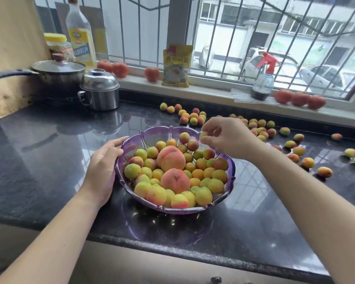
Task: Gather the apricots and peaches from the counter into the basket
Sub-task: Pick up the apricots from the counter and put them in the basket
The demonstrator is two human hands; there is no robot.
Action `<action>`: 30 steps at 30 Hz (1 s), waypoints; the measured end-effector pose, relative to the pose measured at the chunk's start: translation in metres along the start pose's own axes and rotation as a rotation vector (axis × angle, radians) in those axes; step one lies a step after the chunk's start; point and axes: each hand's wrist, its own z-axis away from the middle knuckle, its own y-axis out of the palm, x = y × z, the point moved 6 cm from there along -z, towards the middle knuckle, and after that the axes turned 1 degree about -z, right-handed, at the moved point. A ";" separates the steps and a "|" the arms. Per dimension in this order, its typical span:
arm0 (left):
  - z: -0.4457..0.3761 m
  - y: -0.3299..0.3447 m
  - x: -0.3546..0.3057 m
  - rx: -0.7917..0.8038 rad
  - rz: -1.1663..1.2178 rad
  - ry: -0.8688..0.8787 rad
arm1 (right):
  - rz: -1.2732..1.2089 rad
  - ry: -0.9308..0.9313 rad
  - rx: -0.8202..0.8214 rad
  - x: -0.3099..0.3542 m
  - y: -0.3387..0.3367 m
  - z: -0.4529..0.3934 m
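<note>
Purple basket (223, 198) on the dark worktop (39, 160), about half filled with small apricots around two larger peaches (171, 157). The left hand (103, 167) rests against the basket's left rim, fingers fairly straight along the wall and thumb over the edge, steadying it and holding no fruit. The right hand (225, 137) hangs over the basket's far-right rim, fingers curled round a small apricot (203, 135) pinched at the fingertips; whether it holds more than one cannot be told. The relation that matters: the held apricot lies just above and inside the rim, so the drop point — the pile in the basket — is directly below and slightly left of the hand. The loose apricots (260, 128) lie scattered behind and to the right of the basket, toward the window sill, well nearer the right hand than the left. None lies left of the basket. Judged progress: roughly half gathered.
</note>
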 end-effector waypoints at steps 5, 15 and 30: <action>0.001 0.000 0.000 0.010 0.008 0.001 | 0.240 -0.103 0.014 0.009 0.015 -0.011; 0.000 0.000 0.000 0.015 0.009 0.007 | 0.328 -0.114 0.123 0.010 0.016 -0.018; 0.001 -0.001 0.003 -0.017 -0.020 0.007 | 0.013 0.454 -0.460 -0.126 0.022 0.055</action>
